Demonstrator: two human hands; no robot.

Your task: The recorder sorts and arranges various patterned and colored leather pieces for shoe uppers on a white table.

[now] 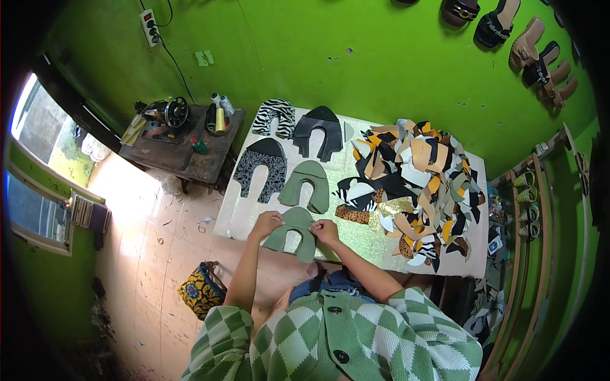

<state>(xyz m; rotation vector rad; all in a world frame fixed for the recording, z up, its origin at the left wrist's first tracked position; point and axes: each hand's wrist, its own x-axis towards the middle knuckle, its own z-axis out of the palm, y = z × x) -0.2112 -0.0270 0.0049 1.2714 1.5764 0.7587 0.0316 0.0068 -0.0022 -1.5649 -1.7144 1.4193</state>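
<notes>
At the table's near edge I hold a green U-shaped shoe upper piece [297, 219] between both hands. My left hand [270, 221] pinches its left side, and my right hand [325, 232] pinches its right side. Just beyond it lie more green upper pieces [309, 173], apparently stacked. To their left are black-and-grey patterned uppers [255, 166]. Farther back sit zebra-striped uppers [272, 109] and plain black uppers [320, 120]. A big heap of mixed scraps [422, 159] in tan, black, yellow, white and leopard print covers the right side of the table [356, 244].
A sewing machine [170, 113] and thread cones [220, 119] stand on a wooden table [168, 152] at far left. A patterned bag [198, 292] is on the left, low beside my arm. Sandals [497, 25] hang on the green wall; a wooden rack [540, 241] stands right.
</notes>
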